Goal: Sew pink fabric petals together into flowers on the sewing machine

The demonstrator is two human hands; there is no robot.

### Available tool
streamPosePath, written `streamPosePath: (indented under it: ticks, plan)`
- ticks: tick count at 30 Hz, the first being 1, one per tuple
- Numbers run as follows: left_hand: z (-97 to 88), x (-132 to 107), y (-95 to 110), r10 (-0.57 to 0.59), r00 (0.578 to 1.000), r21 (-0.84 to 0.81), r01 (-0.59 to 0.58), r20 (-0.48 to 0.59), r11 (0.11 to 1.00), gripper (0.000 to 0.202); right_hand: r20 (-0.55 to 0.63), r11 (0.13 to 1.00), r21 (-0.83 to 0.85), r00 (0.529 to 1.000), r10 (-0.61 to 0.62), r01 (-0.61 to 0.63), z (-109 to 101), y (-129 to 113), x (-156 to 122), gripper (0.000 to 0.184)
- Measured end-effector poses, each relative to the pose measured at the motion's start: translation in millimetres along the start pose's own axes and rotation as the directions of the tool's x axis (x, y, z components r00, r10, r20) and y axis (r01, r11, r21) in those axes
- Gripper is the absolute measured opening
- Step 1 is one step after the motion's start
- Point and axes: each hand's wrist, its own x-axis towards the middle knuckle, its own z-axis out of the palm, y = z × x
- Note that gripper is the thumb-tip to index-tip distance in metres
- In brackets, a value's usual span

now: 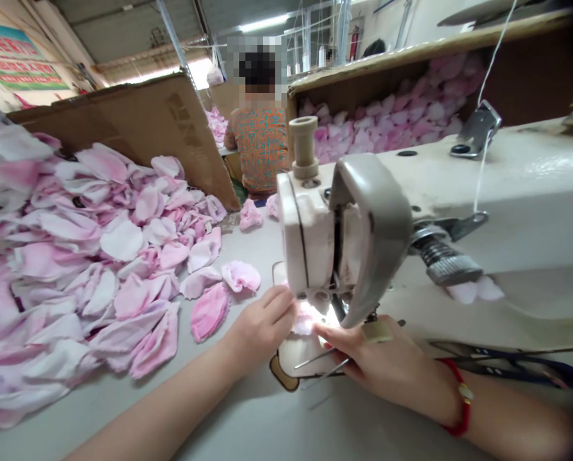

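A cream sewing machine (344,224) stands on the grey table (267,416). Under its needle lies a small pink fabric petal (305,320). My left hand (262,326) has its fingers curled onto the left side of that petal. My right hand (382,362) presses the petal from the right with its fingertips and also holds thin metal tweezers (322,368). A red bracelet (461,397) is on my right wrist.
A large heap of pink fabric petals (89,256) covers the left of the table, backed by a cardboard box (146,121). Scissors (507,365) lie at the right. Another box of petals (401,109) sits behind the machine. A person (260,128) sits ahead, back turned.
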Motion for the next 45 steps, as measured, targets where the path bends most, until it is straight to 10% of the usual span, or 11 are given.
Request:
streamPosePath:
  ticks: [7,14,24,33,41,45]
  plan:
    - [-13.9,1,-10,0.243,0.968,0.051,-0.240,-0.063,0.970,0.008,0.042,0.999,0.019,0.999,0.033,-0.034,0,-7,1,0.042]
    - [2.4,8,-13,0.015,1.000,0.044,-0.015,0.019,0.999,0.022,0.115,0.999,-0.014,0.993,0.035,-0.034,-3,-14,5,0.042]
    - [-8.6,-3,-11,0.173,0.973,-0.027,-0.179,-0.153,0.984,0.008,0.017,0.995,-0.096,1.000,0.018,-0.016,8,-12,4,0.050]
    - [15.2,6,-12,-0.096,0.980,0.128,0.074,0.176,0.989,0.015,-0.024,0.993,-0.102,0.998,-0.059,0.056,11,-12,3,0.040]
    - [-8.2,-7,-10,0.190,0.980,0.051,-0.193,0.060,0.980,0.017,-0.095,0.990,-0.138,0.995,-0.026,0.013,7,-12,4,0.042]
    - [-2.1,1,-17,-0.076,0.985,0.021,0.074,0.154,0.997,0.017,-0.031,0.994,-0.112,0.999,-0.011,0.007,9,-14,5,0.031]
